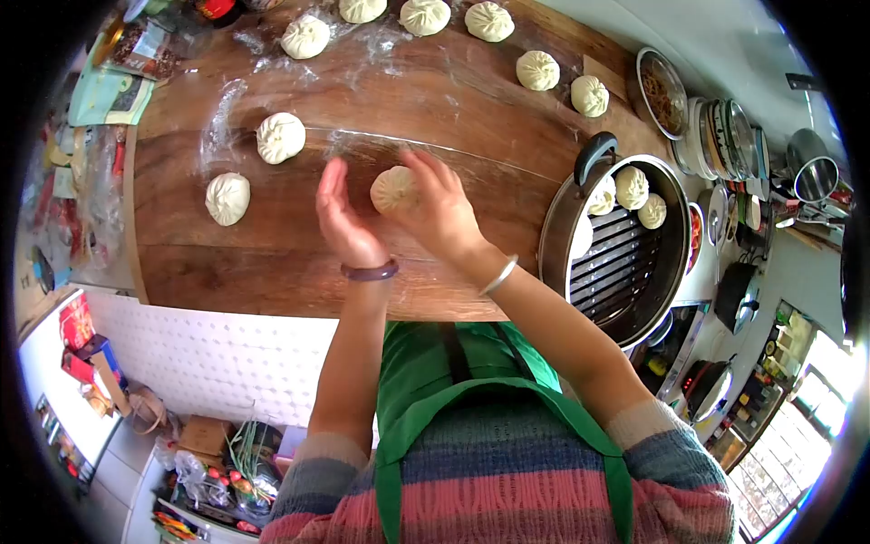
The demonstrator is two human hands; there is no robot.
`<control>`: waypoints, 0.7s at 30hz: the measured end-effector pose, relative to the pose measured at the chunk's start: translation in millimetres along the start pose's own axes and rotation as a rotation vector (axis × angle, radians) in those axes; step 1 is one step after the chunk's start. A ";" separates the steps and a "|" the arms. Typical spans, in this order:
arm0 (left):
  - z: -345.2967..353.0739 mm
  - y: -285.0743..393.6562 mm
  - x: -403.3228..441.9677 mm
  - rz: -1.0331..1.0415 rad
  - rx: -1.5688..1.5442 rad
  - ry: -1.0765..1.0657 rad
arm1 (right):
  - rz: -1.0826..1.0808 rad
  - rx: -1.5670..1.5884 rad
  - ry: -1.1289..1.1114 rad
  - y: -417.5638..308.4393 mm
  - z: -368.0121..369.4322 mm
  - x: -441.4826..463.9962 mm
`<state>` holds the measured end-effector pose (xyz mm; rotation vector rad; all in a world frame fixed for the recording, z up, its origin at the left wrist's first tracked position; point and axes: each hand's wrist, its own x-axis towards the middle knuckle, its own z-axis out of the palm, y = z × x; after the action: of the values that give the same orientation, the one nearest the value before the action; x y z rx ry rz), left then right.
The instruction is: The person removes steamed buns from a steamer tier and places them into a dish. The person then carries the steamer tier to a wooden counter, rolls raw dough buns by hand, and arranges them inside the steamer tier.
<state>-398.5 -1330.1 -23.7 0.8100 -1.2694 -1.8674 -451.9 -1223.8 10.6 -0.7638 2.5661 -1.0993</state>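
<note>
A pleated white bun is between my two hands above the wooden table. My right hand touches its right side, fingers bent over part of it. On the bun's left, my left hand is held apart from it, fingers stretched upward and nothing in the palm. Two more buns, one upper and one lower, lie to the left of my hands. A steamer pot at the right holds several buns on its slatted rack.
Several buns lie along the table's far side. A metal bowl of brown filling and stacked plates stand at the back right. Jars and packets crowd the back left. The pot's black handle sticks up toward the table.
</note>
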 end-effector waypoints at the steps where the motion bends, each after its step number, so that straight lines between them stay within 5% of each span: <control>1: -5.5 2.2 -4.5 -0.038 -0.009 0.030 | -0.051 -0.145 -0.100 -15.8 1.4 5.7; 3: -14.2 13.2 -7.6 -0.113 0.018 0.055 | -0.105 -0.475 -0.289 -34.1 -0.2 10.9; 6: -13.4 24.5 -6.1 -0.073 0.073 0.067 | -0.169 -0.743 -0.273 -26.5 16.1 7.3; 11: -13.5 39.4 -9.5 -0.072 0.106 0.010 | 0.115 -0.299 -0.432 -31.1 -12.5 3.4; 15: -23.4 32.7 -10.0 -0.019 0.073 -0.086 | 0.313 0.579 -0.481 -24.2 -82.4 -33.0; 17: -17.3 37.7 -13.6 -0.062 0.060 -0.103 | 0.364 0.636 -0.391 -19.4 -133.2 -70.6; 21: -9.0 38.9 -18.7 -0.108 0.011 -0.201 | 0.390 0.210 0.039 10.4 -205.5 -144.3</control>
<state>-372.8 -1328.6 12.0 0.7233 -1.3835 -2.0719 -420.8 -1014.8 146.8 -0.1819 2.4325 -1.2293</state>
